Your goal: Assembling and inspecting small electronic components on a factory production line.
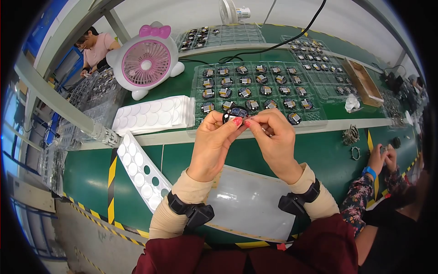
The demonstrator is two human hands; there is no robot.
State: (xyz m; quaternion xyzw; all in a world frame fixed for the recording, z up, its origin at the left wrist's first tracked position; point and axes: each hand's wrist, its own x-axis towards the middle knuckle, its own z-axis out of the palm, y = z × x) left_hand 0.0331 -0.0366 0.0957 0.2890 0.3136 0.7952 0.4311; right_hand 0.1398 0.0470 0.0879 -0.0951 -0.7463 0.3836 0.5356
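Note:
Between the thumb and fingers of my left hand [211,147] is a small round black circuit module [238,112], tilted so its face shows. My right hand [278,144] is closed in a pinch right at the module's edge, its fingertips almost meeting those of the left. What the right fingers pinch is too small to make out. Just beyond both hands lies a clear plastic tray [193,98] with rows of similar round modules. Below the hands, a translucent sheet [251,203] lies flat on the green bench.
A strip of round white stickers [135,166], partly used, lies left. Behind it are a stack of sticker sheets [153,114] and a pink-and-white fan [146,64]. Metal rings [351,135] and a cardboard box [363,82] stand right. A co-worker's hands [382,157] work at far right.

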